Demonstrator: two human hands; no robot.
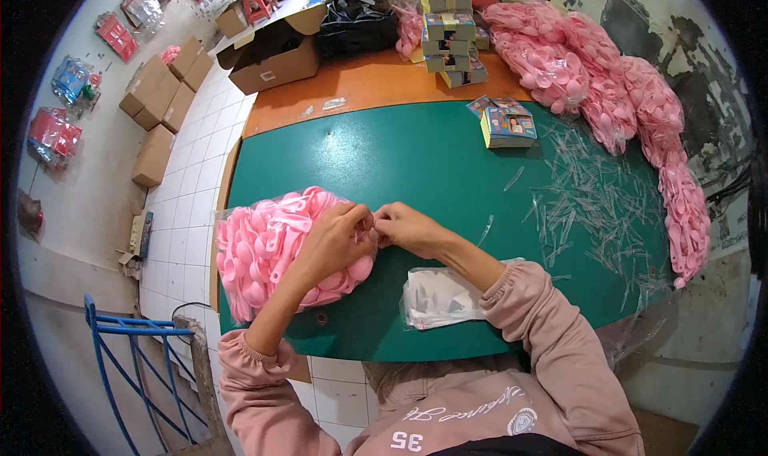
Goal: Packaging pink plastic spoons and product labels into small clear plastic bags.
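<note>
A transparent plastic bag (264, 252), stuffed with pink plastic spoons, lies on the left part of the green table. My left hand (340, 234) rests over its right side, fingers curled and pinching the bag's edge. From the right, my right hand (404, 229) meets it, thumb and fingertips pressed together at the same edge. What exactly lies between the fingertips is too small to see. Below my right forearm is a stack of flat transparent plastic bags (436, 300).
Thin transparent plastic pieces (592, 200) are strewn over the table's right side. Beyond them are a stack of printed cards (510, 126), taller card stacks (448, 36) and several filled bags of pink spoons (552, 64). An open cardboard box (276, 66) stands far left; a blue metal frame (136, 328) is near left.
</note>
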